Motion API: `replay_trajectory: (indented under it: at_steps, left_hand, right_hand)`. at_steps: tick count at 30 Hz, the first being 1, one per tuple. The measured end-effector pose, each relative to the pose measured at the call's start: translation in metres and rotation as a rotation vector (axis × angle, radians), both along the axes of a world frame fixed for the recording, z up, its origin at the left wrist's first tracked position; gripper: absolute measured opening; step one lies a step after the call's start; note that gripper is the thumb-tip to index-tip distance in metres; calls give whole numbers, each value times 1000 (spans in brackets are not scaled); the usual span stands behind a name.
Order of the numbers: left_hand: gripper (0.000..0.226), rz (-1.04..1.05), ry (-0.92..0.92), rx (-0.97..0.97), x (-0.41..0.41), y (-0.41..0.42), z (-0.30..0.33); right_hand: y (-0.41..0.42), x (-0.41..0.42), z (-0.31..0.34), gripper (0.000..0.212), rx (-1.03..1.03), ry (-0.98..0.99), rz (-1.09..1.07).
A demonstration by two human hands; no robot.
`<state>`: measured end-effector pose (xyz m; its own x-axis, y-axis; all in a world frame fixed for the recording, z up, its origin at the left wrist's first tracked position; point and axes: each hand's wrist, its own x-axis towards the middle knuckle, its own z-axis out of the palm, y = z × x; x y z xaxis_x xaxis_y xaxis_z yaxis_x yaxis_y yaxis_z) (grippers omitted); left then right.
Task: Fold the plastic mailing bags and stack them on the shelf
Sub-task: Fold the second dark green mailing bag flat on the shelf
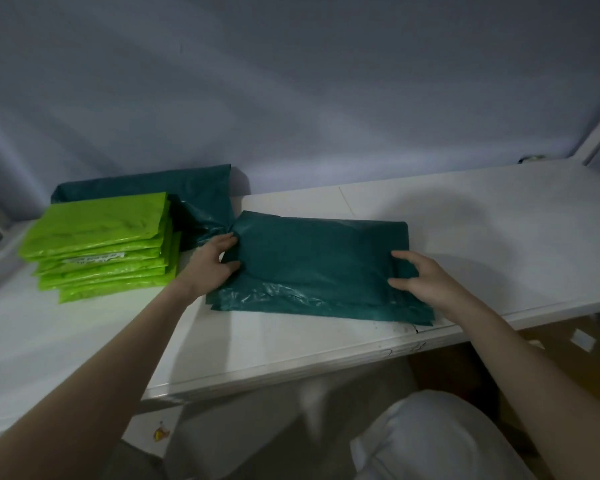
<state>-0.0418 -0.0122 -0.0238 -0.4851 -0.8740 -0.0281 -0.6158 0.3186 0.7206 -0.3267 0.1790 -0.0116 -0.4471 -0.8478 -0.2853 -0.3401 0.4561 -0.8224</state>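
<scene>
Dark green mailing bag (312,265) lies flat on the white shelf (499,216), part-folded; my left hand (212,265) pinches its left edge, my right hand (420,278) pinches the right edge. Next I'd judge another fold, then stacking beside the lime-green stack (101,244)

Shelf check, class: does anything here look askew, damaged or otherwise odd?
Two things. The lime-green bag stack is fanned out, each bag offset rather than squared. The white shelf has a crack and dark marks at its front edge, just below the dark green bag under both hands.
</scene>
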Motion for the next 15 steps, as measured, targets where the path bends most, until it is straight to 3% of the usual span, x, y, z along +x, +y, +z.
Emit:
replay_trajectory:
  at_steps: [4,9,15]
  left_hand:
    - [65,-8,-169,-56,0,-1,-6]
    - [47,143,-41,-139,-11,-10,5]
    - [33,187,-77,-262,-42,-43,12]
  right_hand:
    - [-4,0,-2,61,71,190,11]
    - [-20,-14,1,53,20,296,-122]
    - [-54,-39,-2,41,-13,293,-267]
